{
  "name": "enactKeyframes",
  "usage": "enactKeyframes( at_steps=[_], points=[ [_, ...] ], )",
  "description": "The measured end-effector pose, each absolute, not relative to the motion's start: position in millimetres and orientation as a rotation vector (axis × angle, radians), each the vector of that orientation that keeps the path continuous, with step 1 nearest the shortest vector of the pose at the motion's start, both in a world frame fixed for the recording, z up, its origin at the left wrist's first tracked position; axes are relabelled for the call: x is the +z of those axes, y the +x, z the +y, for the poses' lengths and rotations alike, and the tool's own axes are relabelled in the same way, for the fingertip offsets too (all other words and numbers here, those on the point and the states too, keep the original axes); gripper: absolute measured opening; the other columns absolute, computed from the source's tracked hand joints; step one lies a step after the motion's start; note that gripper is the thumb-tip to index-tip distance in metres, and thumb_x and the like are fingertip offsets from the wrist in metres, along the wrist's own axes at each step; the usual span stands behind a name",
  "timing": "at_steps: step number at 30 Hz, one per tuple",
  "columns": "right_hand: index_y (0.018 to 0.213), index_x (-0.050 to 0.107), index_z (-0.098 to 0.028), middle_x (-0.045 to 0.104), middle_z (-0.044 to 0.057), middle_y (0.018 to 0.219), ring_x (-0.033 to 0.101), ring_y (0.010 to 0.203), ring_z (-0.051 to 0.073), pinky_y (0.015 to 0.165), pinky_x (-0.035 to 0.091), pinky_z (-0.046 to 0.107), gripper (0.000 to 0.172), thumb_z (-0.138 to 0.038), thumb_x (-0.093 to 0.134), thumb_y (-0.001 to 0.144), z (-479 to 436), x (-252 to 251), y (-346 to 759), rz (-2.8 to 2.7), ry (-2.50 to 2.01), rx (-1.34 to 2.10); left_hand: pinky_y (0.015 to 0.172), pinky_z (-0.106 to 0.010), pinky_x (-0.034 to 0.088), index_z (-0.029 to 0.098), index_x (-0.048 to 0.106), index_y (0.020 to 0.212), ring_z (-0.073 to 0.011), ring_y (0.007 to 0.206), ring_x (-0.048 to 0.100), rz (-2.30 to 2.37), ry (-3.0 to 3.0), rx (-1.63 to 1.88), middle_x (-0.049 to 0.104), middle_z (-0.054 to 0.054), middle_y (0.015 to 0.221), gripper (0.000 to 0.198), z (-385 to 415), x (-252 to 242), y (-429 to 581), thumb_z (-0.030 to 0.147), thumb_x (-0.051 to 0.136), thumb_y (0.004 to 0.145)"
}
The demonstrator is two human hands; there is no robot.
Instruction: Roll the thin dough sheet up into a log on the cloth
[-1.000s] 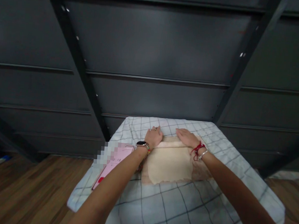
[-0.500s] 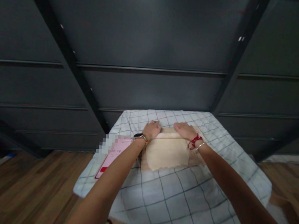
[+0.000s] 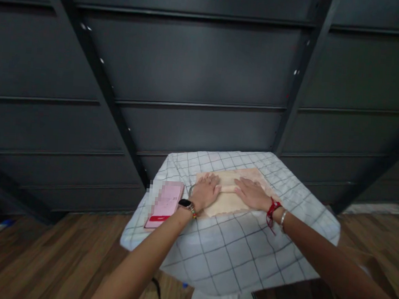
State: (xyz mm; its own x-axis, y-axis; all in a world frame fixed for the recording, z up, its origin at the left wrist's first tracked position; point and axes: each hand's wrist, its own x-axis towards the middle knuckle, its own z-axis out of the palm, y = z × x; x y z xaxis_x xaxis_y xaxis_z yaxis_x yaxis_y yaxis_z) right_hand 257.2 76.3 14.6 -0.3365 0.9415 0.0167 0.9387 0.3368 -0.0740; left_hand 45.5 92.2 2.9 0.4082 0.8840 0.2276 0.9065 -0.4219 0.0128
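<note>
A pale rolling pin (image 3: 227, 189) lies crosswise on a flat sheet of cream-coloured dough (image 3: 225, 206). Beneath the dough is a light tan mat or board (image 3: 256, 173), whose edges show around it. My left hand (image 3: 206, 192) presses palm down over the left end of the pin, fingers stretched forward. On the right end, my right hand (image 3: 252, 194) lies flat in the same way, its fingers pointing inward. Both palms rest on the pin without wrapping around it, and they hide its ends.
A phone (image 3: 169, 201) with a pink screen lies left of the mat, close to my left wrist. White checked cloth (image 3: 227, 247) covers the small table. Behind its far edge stands a dark panelled wall (image 3: 202, 63). A dark cable (image 3: 158, 292) hangs below the near edge.
Both hands and the rolling pin have moved from the far edge of the dough back toward me, to about its middle. The head view has also shifted.
</note>
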Motion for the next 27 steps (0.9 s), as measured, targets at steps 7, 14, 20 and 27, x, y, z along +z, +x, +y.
enactKeyframes(
  at_steps=[7, 14, 20, 27],
  points=[
    [0.139, 0.038, -0.024, 0.039, 0.007, 0.144, 0.030, 0.132, 0.026, 0.101, 0.027, 0.052, 0.056, -0.048, 0.015, 0.094, 135.5, 10.7, 249.1, -2.377, -1.798, -0.030, 0.093, -0.037, 0.040, 0.012, 0.049, 0.127, -0.0259, 0.117, 0.050, -1.855, -2.345, -0.412, 0.060, -0.015, 0.117, 0.051, 146.7, 4.2, 58.9, 0.042, 0.022, 0.095],
    [0.138, 0.038, -0.026, 0.044, 0.007, 0.140, 0.036, 0.127, 0.025, 0.098, 0.032, 0.050, 0.052, -0.047, 0.017, 0.095, 201.8, 9.0, 248.6, -2.275, -1.854, 0.140, 0.084, -0.032, 0.043, 0.013, 0.047, 0.129, -0.0227, 0.100, 0.061, -1.926, -2.384, -0.344, 0.064, -0.014, 0.109, 0.054, 209.0, 10.6, 59.8, 0.043, 0.018, 0.096],
    [0.136, 0.039, -0.025, 0.044, 0.009, 0.140, 0.037, 0.126, 0.025, 0.098, 0.032, 0.051, 0.052, -0.045, 0.011, 0.096, 231.6, 15.9, 249.2, -2.275, -1.900, 0.245, 0.092, -0.032, 0.037, 0.013, 0.051, 0.125, -0.0221, 0.103, 0.060, -1.902, -2.369, -0.379, 0.065, -0.013, 0.109, 0.051, 237.7, 17.2, 64.3, 0.042, 0.021, 0.096],
    [0.129, 0.046, -0.021, 0.051, 0.013, 0.132, 0.045, 0.119, 0.025, 0.093, 0.036, 0.048, 0.055, -0.042, 0.007, 0.097, 234.3, 19.2, 246.8, -2.312, -1.889, 0.218, 0.093, -0.039, 0.038, 0.012, 0.052, 0.120, -0.0248, 0.108, 0.057, -1.975, -2.419, -0.296, 0.064, -0.015, 0.113, 0.054, 244.7, 18.6, 62.5, 0.042, 0.016, 0.096]
  ],
)
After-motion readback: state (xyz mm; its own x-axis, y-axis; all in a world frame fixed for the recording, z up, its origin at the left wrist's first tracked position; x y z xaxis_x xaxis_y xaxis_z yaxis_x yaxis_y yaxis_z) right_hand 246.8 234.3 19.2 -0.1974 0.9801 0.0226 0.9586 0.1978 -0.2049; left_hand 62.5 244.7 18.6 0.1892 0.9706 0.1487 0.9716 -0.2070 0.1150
